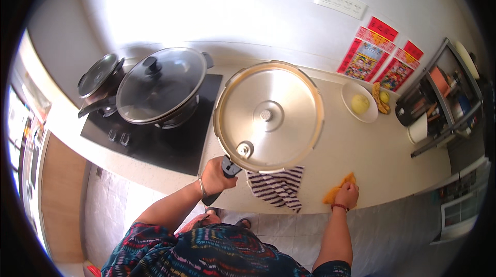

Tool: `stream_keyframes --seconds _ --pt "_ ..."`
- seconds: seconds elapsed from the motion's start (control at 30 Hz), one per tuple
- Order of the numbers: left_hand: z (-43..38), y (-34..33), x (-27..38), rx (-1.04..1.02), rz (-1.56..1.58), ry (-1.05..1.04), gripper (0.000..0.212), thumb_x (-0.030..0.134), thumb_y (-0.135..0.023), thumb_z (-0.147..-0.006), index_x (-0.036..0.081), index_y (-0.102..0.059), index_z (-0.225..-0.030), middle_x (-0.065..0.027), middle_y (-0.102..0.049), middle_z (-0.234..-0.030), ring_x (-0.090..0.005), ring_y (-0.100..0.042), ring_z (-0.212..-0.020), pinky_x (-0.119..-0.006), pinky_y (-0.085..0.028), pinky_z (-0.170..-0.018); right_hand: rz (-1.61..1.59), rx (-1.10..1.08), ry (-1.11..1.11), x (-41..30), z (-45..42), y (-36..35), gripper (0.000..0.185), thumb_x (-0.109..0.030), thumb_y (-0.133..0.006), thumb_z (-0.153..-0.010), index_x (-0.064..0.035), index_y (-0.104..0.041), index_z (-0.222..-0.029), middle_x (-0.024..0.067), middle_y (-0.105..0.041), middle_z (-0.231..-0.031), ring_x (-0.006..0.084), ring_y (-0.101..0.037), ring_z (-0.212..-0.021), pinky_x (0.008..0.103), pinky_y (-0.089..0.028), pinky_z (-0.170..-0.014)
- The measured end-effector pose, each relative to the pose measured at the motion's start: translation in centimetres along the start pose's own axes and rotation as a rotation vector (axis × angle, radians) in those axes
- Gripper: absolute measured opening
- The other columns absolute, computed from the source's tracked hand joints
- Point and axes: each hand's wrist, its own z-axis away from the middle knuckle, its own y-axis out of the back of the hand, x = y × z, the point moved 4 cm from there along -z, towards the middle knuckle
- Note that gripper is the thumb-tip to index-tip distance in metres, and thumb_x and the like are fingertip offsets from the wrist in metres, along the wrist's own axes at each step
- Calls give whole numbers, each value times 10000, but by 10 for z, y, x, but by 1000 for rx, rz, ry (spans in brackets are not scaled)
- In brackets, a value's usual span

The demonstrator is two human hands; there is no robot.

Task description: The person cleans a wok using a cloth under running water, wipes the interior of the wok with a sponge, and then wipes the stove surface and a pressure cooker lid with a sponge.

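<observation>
A round metal pressure cooker lid (286,129) with a central knob and a valve near its handle is held above the counter, its inner side facing me. My left hand (217,178) is closed around the lid's black handle. My right hand (347,195) grips an orange cloth (332,195) at the counter's front edge, to the right of the lid. A striped dark-and-white cloth (276,189) lies between my hands, partly hidden under the lid and hanging over the edge.
On the black cooktop (193,137) stand a lidded wok (166,91) and a smaller lidded pot (99,77). A white bowl (374,114) with a yellowish fruit, bananas (379,100) and a metal rack (440,87) stand at the right.
</observation>
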Motion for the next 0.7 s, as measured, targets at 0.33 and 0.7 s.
stream_keyframes --seconds 0.33,0.7 --pt "122 90 -11 219 -49 -33 248 86 -682 -569 -2 -540 -752 -119 -565 -674 -206 -567 -617 -315 -463 -603 -368 -255 -151 38 -24 -27 420 -336 -404 -872 14 -618 -959 143 -589 -1074 292 -594 -885 416 -470 -739" --pt "296 220 -65 572 155 252 269 85 -668 -576 -20 -523 -777 -87 -553 -670 -145 -509 -617 -293 -452 -607 -1257 -183 -148 -122 146 123 490 -413 -409 -893 -19 -491 -1173 122 -526 -1142 271 -545 -993 390 -458 -823"
